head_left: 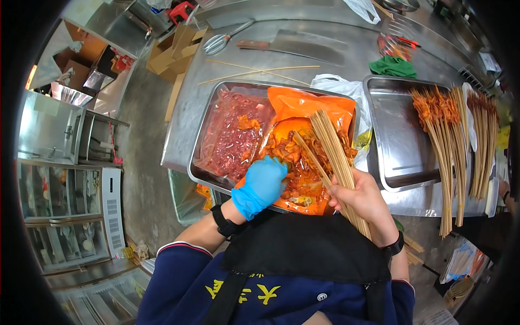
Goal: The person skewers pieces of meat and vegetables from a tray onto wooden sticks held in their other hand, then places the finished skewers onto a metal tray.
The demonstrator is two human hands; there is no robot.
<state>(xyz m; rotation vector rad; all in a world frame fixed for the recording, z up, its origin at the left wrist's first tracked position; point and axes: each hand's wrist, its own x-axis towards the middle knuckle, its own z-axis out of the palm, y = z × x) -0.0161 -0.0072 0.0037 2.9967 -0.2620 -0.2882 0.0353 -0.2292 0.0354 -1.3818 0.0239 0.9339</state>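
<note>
My left hand [265, 181], in a blue glove, is curled at the near left edge of an open orange bag [309, 103] of red-orange marinated meat [287, 149]. Its fingertips are down at the meat, and what they pinch is hidden. My right hand [357, 197], bare, is closed around a thick bundle of bamboo skewers [333, 143], tilted over the bag's right side. A separate skewer or two [311, 157] sticks out from the same hand, with the far tip at the meat. Left of the bag lies a clear bag of raw red meat [233, 132]; both bags sit in a metal tray [190, 162].
To the right, a second metal tray [401, 135] has several loaded meat skewers [436, 111] along its right edge. Behind are a cleaver [303, 46], scissors [216, 44], loose skewers [254, 70] and a green cloth [392, 66]. A white plastic bag [338, 84] lies between the trays.
</note>
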